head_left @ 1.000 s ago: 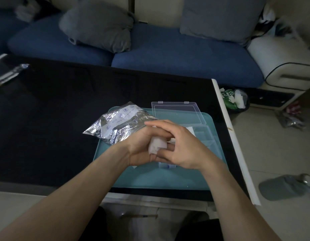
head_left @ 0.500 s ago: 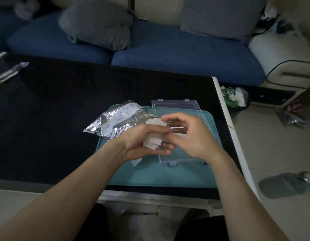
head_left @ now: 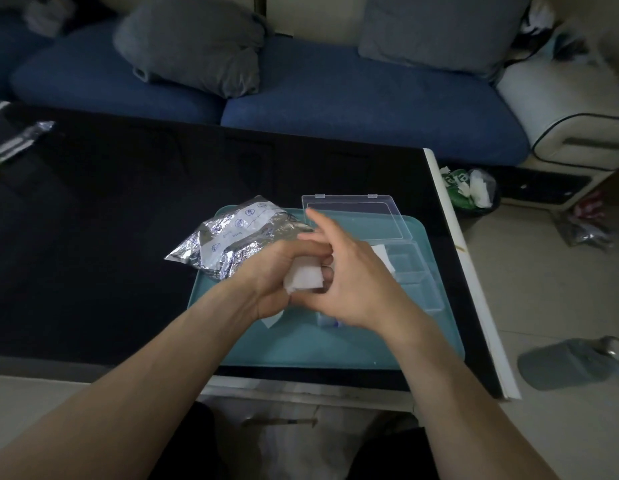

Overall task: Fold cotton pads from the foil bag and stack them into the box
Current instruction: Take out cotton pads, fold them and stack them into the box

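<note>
A white cotton pad (head_left: 304,278) sits between both hands above the teal tray (head_left: 301,344). My left hand (head_left: 273,275) curls around it from the left. My right hand (head_left: 349,285) pinches it from the right, index finger raised. The crinkled foil bag (head_left: 232,240) lies on the tray's far left corner. A clear plastic box (head_left: 415,282) with its lid (head_left: 353,216) open stands on the tray's right side, white pads (head_left: 382,256) inside. Another white pad corner (head_left: 271,320) peeks out under my left hand.
The tray rests on a black table (head_left: 128,220) whose white right edge (head_left: 467,271) borders the floor. A small plastic wrapper (head_left: 17,143) lies far left. A blue sofa (head_left: 336,98) with grey cushions stands behind. A bin (head_left: 471,188) and a slipper (head_left: 571,365) are on the floor.
The pad went from spread open between my fingers to a compact folded shape. My right index finger has lifted, and both hands stayed over the tray.
</note>
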`<act>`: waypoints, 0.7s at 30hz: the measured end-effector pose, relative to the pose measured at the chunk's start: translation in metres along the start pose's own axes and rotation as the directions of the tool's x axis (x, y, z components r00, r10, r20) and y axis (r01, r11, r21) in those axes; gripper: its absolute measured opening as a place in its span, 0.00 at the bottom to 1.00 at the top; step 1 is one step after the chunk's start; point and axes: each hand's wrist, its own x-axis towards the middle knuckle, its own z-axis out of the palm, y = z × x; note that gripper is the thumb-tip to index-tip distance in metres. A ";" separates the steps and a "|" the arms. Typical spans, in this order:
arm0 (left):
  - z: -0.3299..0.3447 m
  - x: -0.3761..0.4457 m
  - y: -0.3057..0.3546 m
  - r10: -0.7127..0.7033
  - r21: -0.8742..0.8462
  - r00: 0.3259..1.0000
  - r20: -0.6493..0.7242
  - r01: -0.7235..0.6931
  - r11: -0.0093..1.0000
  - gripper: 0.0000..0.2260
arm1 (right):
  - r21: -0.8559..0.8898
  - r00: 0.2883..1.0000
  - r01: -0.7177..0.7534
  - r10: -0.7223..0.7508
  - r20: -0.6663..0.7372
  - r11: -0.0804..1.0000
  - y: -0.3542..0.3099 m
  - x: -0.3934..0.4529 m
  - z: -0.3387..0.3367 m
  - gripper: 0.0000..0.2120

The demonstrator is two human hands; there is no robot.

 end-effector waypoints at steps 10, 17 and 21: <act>-0.027 -0.019 0.022 0.770 0.868 0.595 -0.230 -0.232 0.438 0.08 | 0.077 0.974 -0.159 0.169 -0.152 0.984 0.002 0.005 0.018 0.15; -0.068 -0.014 0.018 0.507 0.982 0.846 -0.164 0.187 0.005 0.35 | -0.240 0.962 -0.218 0.249 0.107 0.946 -0.007 0.009 0.077 0.21; -0.075 -0.009 0.016 0.557 0.982 0.816 -0.154 0.189 -0.005 0.19 | -0.284 0.961 -0.208 0.249 0.118 0.936 -0.006 0.013 0.102 0.18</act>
